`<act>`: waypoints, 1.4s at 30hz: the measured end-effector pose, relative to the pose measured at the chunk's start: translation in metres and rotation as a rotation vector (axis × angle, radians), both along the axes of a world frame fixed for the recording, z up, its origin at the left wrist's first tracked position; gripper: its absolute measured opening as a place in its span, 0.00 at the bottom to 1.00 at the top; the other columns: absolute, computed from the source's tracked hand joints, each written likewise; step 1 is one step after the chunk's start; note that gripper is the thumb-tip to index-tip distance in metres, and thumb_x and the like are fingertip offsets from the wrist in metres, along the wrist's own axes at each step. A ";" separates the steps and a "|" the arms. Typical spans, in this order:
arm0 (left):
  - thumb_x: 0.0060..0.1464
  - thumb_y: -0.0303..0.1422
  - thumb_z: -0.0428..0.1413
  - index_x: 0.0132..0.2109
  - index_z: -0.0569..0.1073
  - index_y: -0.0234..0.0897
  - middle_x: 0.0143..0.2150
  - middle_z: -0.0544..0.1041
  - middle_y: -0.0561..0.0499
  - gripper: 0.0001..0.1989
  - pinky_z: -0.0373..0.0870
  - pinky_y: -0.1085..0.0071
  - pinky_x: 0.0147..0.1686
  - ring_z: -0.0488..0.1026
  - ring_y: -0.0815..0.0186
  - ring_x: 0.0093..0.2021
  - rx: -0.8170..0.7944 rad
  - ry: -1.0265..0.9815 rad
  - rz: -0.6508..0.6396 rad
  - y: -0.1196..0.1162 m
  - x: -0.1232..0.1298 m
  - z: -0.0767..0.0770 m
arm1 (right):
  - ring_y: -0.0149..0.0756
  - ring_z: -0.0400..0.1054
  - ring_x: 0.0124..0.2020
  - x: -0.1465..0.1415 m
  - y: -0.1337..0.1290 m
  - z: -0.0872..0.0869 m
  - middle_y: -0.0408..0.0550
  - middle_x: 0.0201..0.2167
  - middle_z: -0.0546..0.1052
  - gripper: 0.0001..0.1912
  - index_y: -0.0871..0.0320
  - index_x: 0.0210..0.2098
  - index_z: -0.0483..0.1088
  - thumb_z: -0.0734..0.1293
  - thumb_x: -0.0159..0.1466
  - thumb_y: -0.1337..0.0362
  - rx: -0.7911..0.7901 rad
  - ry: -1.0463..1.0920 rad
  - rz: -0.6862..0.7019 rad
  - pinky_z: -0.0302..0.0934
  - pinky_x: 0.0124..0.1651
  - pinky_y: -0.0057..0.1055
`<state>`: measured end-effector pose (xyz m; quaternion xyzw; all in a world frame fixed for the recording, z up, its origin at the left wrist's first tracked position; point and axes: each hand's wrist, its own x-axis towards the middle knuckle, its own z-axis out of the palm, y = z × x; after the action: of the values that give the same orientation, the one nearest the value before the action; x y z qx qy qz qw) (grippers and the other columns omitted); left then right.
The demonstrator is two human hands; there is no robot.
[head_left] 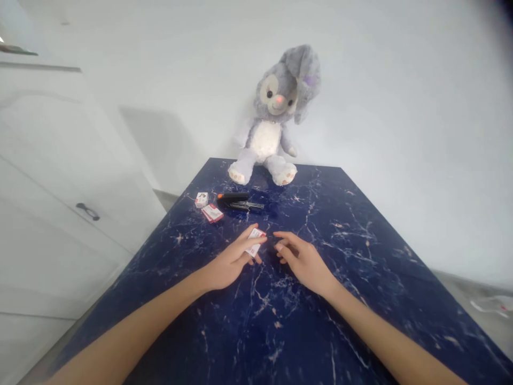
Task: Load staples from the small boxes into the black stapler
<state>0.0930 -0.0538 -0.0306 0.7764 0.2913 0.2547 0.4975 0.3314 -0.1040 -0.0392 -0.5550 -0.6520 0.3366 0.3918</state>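
My left hand (234,256) is closed on a small flat white-and-red box (255,247), held between the thumb and fingers just above the table. To its right, my right hand (298,258) has its fingers curved and apart, with nothing I can make out between them. Beyond my left hand lies a black stapler (233,197) with an orange end; a metallic strip (250,205) shows along its near side. Left of the stapler are a small white box (201,200) with dark markings and flat red-and-white packets (212,213), partly overlapping.
A dark blue marble-patterned table (360,256) spreads under both hands. At its far edge a grey plush rabbit (266,139) sits against the white wall. A white cabinet with a dark handle (87,212) stands to the left.
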 end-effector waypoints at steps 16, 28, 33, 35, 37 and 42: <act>0.63 0.37 0.57 0.57 0.75 0.35 0.40 0.82 0.43 0.19 0.75 0.71 0.29 0.80 0.65 0.31 -0.349 -0.064 -0.086 0.008 0.005 0.005 | 0.34 0.77 0.32 0.003 -0.036 0.004 0.43 0.37 0.79 0.21 0.47 0.61 0.67 0.64 0.70 0.58 -0.153 0.136 0.109 0.75 0.39 0.34; 0.59 0.31 0.59 0.51 0.78 0.41 0.38 0.83 0.50 0.13 0.74 0.72 0.31 0.79 0.67 0.30 -0.214 -0.032 0.147 0.003 0.006 0.010 | 0.44 0.76 0.45 0.010 -0.034 0.012 0.51 0.48 0.78 0.09 0.48 0.47 0.76 0.67 0.68 0.59 0.165 0.014 -0.231 0.75 0.45 0.42; 0.59 0.37 0.61 0.50 0.80 0.42 0.47 0.83 0.47 0.13 0.76 0.70 0.33 0.81 0.61 0.37 -0.144 0.010 0.146 -0.013 0.011 0.012 | 0.44 0.75 0.43 -0.001 -0.044 0.018 0.46 0.43 0.80 0.09 0.44 0.46 0.77 0.68 0.68 0.60 0.308 -0.107 -0.185 0.73 0.48 0.45; 0.59 0.38 0.61 0.50 0.80 0.42 0.49 0.83 0.47 0.13 0.76 0.70 0.33 0.81 0.61 0.37 -0.138 -0.002 0.139 -0.014 0.011 0.012 | 0.44 0.75 0.44 -0.003 -0.044 0.019 0.45 0.42 0.81 0.07 0.43 0.44 0.78 0.68 0.68 0.60 0.345 -0.125 -0.147 0.72 0.50 0.46; 0.60 0.37 0.60 0.49 0.80 0.42 0.51 0.82 0.47 0.11 0.77 0.71 0.33 0.81 0.64 0.35 -0.148 -0.032 0.137 -0.012 0.010 0.012 | 0.44 0.75 0.46 -0.002 -0.043 0.019 0.45 0.43 0.81 0.08 0.44 0.42 0.79 0.67 0.69 0.62 0.375 -0.134 -0.123 0.72 0.50 0.46; 0.63 0.34 0.55 0.48 0.79 0.40 0.53 0.80 0.46 0.10 0.79 0.66 0.46 0.80 0.61 0.47 -0.183 -0.099 0.091 -0.007 0.010 0.014 | 0.41 0.75 0.44 0.000 -0.039 0.016 0.46 0.43 0.82 0.10 0.47 0.40 0.79 0.66 0.69 0.67 0.443 -0.181 -0.068 0.71 0.47 0.42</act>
<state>0.1030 -0.0609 -0.0165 0.7002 0.3235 0.2874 0.5680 0.3317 -0.1431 -0.0232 -0.5050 -0.7233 0.1210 0.4552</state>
